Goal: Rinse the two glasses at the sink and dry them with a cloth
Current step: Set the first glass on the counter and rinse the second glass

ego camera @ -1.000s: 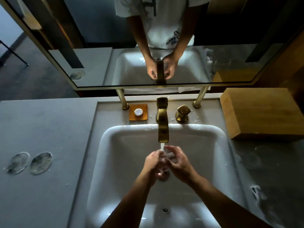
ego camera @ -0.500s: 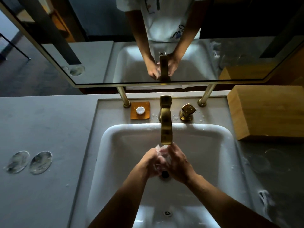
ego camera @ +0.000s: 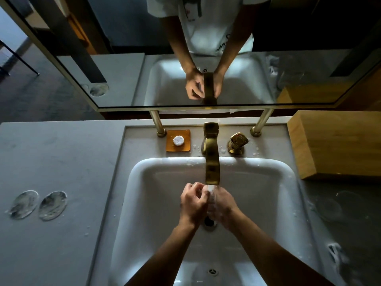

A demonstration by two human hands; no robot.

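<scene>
Glasses (ego camera: 329, 207) are honestly hard to make out in the head view. All I get is faint round clear outlines on the dark wet counter (ego camera: 350, 234) right of the sink (ego camera: 132, 203). They read as circles from above, so the long axis looks vertical with the mouths up, but I can't say for sure.

Both hands sit together under the running gold faucet (ego camera: 212, 162), over the drain. The left hand (ego camera: 192, 203) has its fingers curled against the right hand (ego camera: 223, 205). Something clear and wet shows between them, but I can't tell if either hand holds anything.

Two round clear discs (ego camera: 52, 205) lie on the left counter, and a wooden box (ego camera: 338, 145) sits far right.
</scene>
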